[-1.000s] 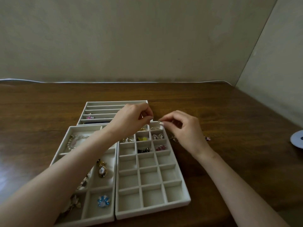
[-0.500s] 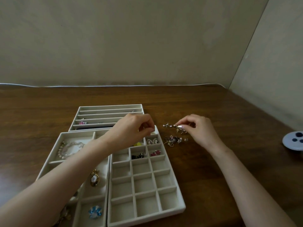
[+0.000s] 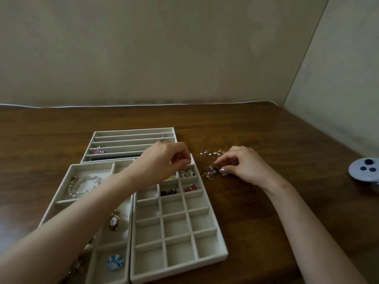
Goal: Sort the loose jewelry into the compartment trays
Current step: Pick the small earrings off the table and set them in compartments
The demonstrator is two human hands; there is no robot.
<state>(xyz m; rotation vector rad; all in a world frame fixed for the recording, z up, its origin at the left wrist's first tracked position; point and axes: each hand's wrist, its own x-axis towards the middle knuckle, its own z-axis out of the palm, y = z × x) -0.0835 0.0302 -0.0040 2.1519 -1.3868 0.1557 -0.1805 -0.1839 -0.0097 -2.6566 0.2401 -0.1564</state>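
- Changed since half a second ago: right hand (image 3: 246, 167) drawn nearer, off the far scatter of small silver earrings (image 3: 211, 153) and down at the closer tangle of gold and dark loose jewelry (image 3: 210, 172) on the brown wooden counter (image 3: 246, 222).
- Much as before: left hand (image 3: 162, 162), poised over the far right corner of the white felt grid tray (image 3: 222, 245).
- Tangle just left of the right fingers (image 3: 222, 170), touching the thumb tip; fingers curled, grip unclear.
- Left fingers curled, thumb against forefinger; cannot tell whether anything is pinched.
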